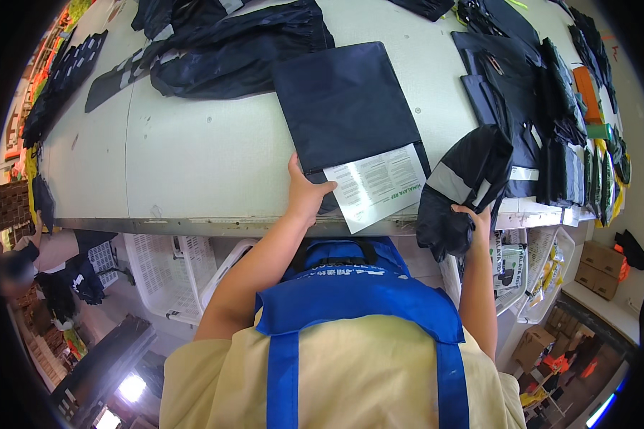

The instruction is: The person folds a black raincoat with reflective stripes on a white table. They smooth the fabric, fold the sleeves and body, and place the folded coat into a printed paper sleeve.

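A flat black folded garment [347,100] lies on the pale table in front of me. A white printed sheet [379,187] rests across its near end, partly tucked under a black fold. My left hand [309,191] is closed on the near left edge of the folded garment, its thumb at the sheet's edge. To the right, my right hand [476,217] grips a bunched black garment [465,179] with a silver-grey band, holding it up at the table's front edge. Some of the right fingers are hidden behind the cloth.
Black garments with grey bands [243,50] lie across the far left of the table [207,154]. Stacked dark garments and packets [508,100] fill its right side. White plastic baskets [168,275] stand below the front edge. Another person [21,268] is at the far left.
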